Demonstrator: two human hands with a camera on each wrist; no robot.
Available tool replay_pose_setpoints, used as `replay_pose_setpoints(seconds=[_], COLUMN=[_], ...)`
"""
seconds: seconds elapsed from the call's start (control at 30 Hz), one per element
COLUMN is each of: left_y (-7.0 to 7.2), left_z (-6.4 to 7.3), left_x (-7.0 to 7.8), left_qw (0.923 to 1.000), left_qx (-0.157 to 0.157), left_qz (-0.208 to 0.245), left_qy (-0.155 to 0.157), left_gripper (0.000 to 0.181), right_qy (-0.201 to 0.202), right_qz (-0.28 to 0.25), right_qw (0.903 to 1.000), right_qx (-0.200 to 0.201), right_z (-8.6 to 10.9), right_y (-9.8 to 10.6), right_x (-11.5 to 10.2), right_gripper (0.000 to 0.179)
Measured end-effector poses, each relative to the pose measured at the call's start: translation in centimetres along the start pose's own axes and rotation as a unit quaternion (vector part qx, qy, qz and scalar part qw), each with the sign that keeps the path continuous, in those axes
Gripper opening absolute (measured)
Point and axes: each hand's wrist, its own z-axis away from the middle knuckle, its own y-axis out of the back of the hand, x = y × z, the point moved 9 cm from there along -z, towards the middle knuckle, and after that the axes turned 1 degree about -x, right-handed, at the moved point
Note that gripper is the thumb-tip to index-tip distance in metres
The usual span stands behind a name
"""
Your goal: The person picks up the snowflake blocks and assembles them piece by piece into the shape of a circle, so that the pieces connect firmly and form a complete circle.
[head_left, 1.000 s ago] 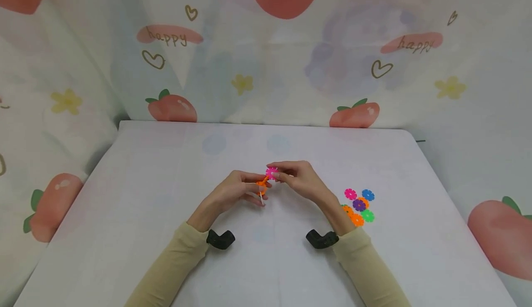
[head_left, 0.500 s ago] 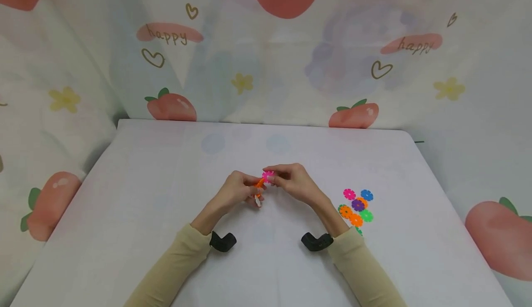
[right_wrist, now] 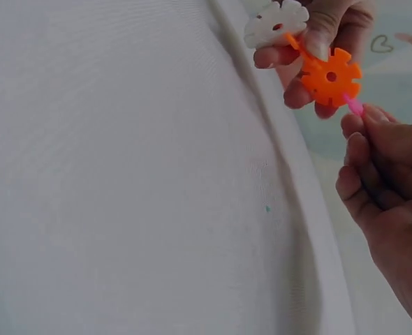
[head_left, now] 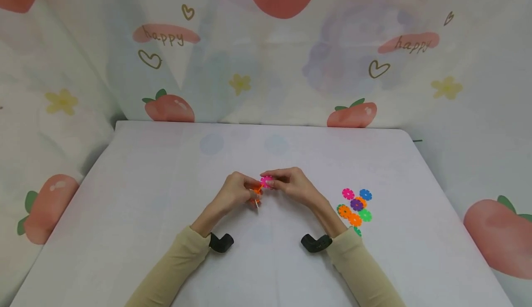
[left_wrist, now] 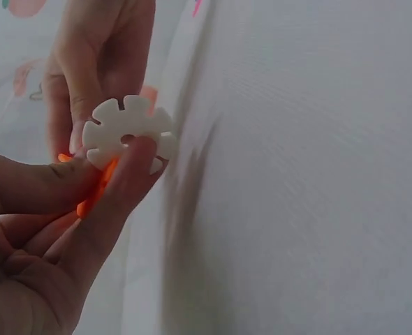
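Observation:
Above the middle of the table, my left hand point(head_left: 234, 192) pinches a joined set of notched plastic discs between thumb and fingers. An orange disc point(right_wrist: 346, 75) faces the right wrist view, with another orange piece seen edge-on beside it. A white disc point(left_wrist: 107, 132) sits at the near end of the set, one left fingertip lying across it. My right hand point(head_left: 297, 186) pinches a pink disc point(head_left: 266, 182) by its side. In the right wrist view the pink disc point(right_wrist: 355, 107) is edge-on, its rim right at a notch of the orange disc.
Several loose notched discs, pink, blue, purple, orange and green, lie in a cluster point(head_left: 355, 219) on the table point(head_left: 166, 159), right of my right forearm. A printed cloth point(head_left: 274, 57) stands behind the table. Each wrist carries a black device point(head_left: 221, 243).
Both hands have shifted slightly left and lower in the head view, the pink disc staying at the orange one. My left fingers have drawn in closer, and the white disc has turned.

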Motion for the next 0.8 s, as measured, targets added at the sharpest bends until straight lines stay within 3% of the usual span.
replay_pose_setpoints(seconds=[0.2,0.53,0.67,0.8], left_y=[0.2,-0.6,-0.9,-1.2], left_z=[-0.4,-0.9,-1.0,-0.9], left_x=[-0.7,-1.4,-1.3,-1.4], left_qw=[0.9997,0.9993,0.9982,0.9939], left_qx=[0.013,-0.023,-0.052,-0.09], left_qz=[-0.018,0.028,0.028,0.062], left_qy=[-0.003,0.013,0.008,0.013], left_gripper=[0.027,0.031,0.047,0.055], right_qy=[-0.001,0.002,-0.004,0.01], right_qz=[0.0,0.025,0.03,0.045], right_qw=[1.0,0.9994,0.9995,0.9989], right_qx=[-0.002,-0.023,-0.01,0.007], right_z=[-0.3,-0.7,-0.6,-0.4], right_y=[-0.4,-0.6,-0.3,0.3], right_x=[0.7,0.9,1.0,0.4], right_gripper=[0.03,0.028,0.033,0.036])
